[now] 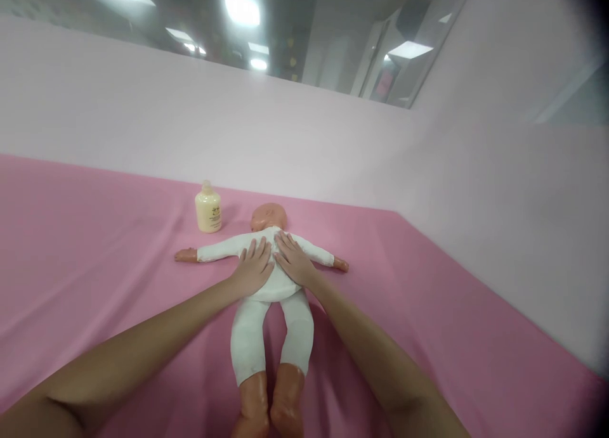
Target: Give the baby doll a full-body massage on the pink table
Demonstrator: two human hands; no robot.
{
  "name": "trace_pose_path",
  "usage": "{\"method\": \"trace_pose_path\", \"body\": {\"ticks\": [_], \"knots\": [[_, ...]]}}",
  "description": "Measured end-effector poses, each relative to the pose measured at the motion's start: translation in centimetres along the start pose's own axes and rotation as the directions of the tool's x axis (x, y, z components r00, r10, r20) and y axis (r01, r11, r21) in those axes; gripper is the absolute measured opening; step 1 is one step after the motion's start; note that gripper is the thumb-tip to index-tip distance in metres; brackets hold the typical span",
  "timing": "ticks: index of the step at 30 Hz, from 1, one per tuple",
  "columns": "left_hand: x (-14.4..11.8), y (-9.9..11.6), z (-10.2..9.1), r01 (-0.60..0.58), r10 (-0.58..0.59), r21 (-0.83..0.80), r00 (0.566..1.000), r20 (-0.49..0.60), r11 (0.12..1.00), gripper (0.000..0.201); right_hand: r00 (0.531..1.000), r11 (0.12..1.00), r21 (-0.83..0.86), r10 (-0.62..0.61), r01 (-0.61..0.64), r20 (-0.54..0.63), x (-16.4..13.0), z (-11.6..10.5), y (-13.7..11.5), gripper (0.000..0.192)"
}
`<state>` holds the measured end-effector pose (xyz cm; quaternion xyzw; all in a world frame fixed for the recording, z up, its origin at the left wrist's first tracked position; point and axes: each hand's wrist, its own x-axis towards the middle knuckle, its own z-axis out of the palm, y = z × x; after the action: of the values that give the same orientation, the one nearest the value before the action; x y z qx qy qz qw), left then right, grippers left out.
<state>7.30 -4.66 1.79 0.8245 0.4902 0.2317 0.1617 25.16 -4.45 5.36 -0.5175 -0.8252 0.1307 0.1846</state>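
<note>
A baby doll [273,292] in a white long-sleeved top and white leggings lies with its head away from me, arms stretched out to both sides. My left hand [254,270] rests flat on the left side of its torso, fingers spread. On the other side of the torso my right hand [294,260] lies flat too, its fingers pointing up toward the doll's neck. Neither hand grips anything. Both of the doll's feet are cut off by the bottom edge of the view.
A pale yellow lotion bottle [208,211] stands beyond the doll's outstretched left-side arm. Pink cloth [118,235] with some creases covers the surface. A white wall [143,115] rises behind and at the right, with a reflective window [285,32] above it.
</note>
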Motion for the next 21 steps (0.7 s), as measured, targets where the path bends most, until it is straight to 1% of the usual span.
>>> {"method": "trace_pose_path", "body": {"ticks": [3,7,9,12,14,17,19,21], "knots": [[-1.2,1.8,0.0,-0.001,-0.001,0.042,0.999,0.038,0.999,0.065,1.0,1.0,0.001,0.009,-0.009,-0.008,0.0,0.1,0.0,0.066],[-2.8,3.8,-0.6,-0.019,0.004,0.108,0.991,0.137,0.994,0.069,1.0,1.0,0.007,0.01,-0.01,-0.001,0.1,0.1,0.1,0.064],[-3.7,4.6,-0.9,-0.073,0.049,0.121,0.98,0.193,0.99,0.073,1.0,1.0,0.013,0.009,-0.009,0.0,0.1,0.1,0.2,0.063],[-5.2,5.6,-1.2,-0.185,0.142,0.135,0.95,0.277,0.973,0.082,1.0,1.0,0.025,0.007,-0.008,0.007,0.0,0.0,0.0,0.065],[-6.1,6.1,-1.3,-0.236,0.18,0.148,0.93,0.32,0.96,0.085,1.0,1.0,0.026,-0.005,0.004,0.031,-0.1,-0.3,-0.4,0.065],[-7.0,6.3,-1.4,-0.251,0.174,0.162,0.908,0.38,0.954,0.088,0.992,0.997,0.03,-0.079,0.076,0.1,-0.3,-0.9,-1.3,0.061],[-7.3,6.2,-1.5,-0.262,0.185,0.144,0.895,0.406,0.954,0.09,0.984,0.991,0.036,-0.13,0.126,0.126,-0.5,-1.3,-1.9,0.059],[-7.4,5.9,-1.7,-0.285,0.22,0.1,0.883,0.415,0.953,0.089,0.98,0.988,0.032,-0.151,0.148,0.13,-0.8,-1.7,-2.4,0.06]]}}
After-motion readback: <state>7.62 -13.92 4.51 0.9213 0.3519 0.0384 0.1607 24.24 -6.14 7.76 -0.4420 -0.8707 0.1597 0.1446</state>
